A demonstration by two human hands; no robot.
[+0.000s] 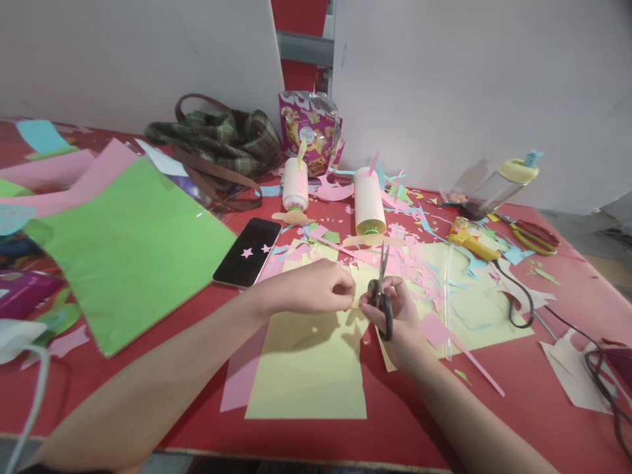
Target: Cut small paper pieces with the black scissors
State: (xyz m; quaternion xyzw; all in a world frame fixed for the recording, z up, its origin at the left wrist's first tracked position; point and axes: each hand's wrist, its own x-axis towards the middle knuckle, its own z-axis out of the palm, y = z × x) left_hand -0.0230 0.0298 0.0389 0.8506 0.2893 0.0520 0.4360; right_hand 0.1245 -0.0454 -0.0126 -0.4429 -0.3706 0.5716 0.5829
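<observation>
A pair of black-handled scissors (381, 296) is in my right hand (399, 316), blades pointing up and away from me. My left hand (330, 286) is closed just to the left, fingertips pinched near those of my right hand; whatever it may hold is too small or hidden to make out. Below both hands lie a pale yellow sheet of paper (311, 375) and a pink sheet (239, 378). Ahead stand two cream paper-wrapped cylinders, a smaller one (295, 181) and a larger one (368, 197). Two pink paper stars rest on a black phone (241, 263) to the left.
Paper scraps (415, 270) litter the red table (409, 428). A large green sheet (133, 243) lies left. Rightward are a yellow glue gun (471, 243) with a cord, pliers (536, 237) and a clear bottle (501, 187). A snack bag (311, 131) and plaid bag (217, 145) stand behind.
</observation>
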